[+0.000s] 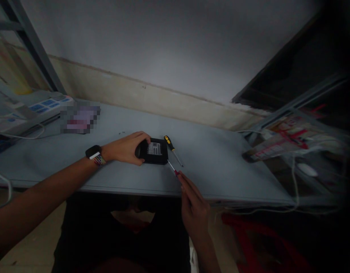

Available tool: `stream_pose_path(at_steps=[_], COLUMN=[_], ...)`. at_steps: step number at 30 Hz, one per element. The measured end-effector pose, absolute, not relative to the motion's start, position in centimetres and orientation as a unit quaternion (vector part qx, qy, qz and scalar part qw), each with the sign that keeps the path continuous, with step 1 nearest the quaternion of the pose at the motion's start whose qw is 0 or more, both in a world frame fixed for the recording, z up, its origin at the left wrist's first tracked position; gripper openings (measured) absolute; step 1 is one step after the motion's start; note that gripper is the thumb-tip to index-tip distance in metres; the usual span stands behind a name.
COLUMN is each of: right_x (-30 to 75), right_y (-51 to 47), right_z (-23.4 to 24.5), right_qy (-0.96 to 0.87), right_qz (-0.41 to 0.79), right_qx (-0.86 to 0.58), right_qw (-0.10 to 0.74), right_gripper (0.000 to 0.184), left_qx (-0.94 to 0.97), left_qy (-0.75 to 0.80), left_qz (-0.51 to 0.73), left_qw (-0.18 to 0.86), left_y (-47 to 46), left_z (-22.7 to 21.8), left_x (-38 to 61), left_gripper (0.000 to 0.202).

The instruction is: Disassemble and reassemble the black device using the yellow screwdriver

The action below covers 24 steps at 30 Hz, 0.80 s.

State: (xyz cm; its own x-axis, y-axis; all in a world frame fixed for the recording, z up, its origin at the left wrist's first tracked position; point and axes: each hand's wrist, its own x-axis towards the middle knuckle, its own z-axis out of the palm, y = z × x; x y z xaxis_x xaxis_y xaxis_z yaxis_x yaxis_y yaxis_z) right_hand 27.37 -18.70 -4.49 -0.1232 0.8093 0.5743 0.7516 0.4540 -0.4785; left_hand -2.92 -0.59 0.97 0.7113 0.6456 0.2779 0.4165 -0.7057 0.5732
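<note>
A flat black box [161,156] with a white printed label lies on the grey-blue table. My left hand [129,148] grips its left end, thumb on the near side and fingers on the far side. In my right hand [194,206] is a screwdriver [172,165] with a thin metal shaft and a reddish handle, mostly hidden by the fingers. Its tip meets the box's near right corner; whether it is wedged in cannot be made out. Another screwdriver [169,143], with a black and yellow handle, rests on the table just right of the box.
On the left lie a pixelated flat item [81,119] and a white and blue box [47,106]. A dark cylinder in plastic wrapping [268,149] and a white mouse-like object [307,169] are at the right. A red stool [257,235] stands below. A wall [152,91] runs behind the table.
</note>
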Motion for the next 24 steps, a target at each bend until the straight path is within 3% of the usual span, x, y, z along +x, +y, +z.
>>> stream_pose_path(at_steps=[24], right_x=[27.7], right_y=[-18.5], right_z=[-4.3], right_qy=[-0.763], right_qz=[0.02], right_qx=[-0.515], right_qw=[0.39], right_gripper=[0.071], left_qx=[0.893], left_qy=[0.285], left_qz=[0.247], left_qw=[0.245], left_y=[-0.6], left_z=[0.9], left_x=[-3.0], left_gripper=[0.061])
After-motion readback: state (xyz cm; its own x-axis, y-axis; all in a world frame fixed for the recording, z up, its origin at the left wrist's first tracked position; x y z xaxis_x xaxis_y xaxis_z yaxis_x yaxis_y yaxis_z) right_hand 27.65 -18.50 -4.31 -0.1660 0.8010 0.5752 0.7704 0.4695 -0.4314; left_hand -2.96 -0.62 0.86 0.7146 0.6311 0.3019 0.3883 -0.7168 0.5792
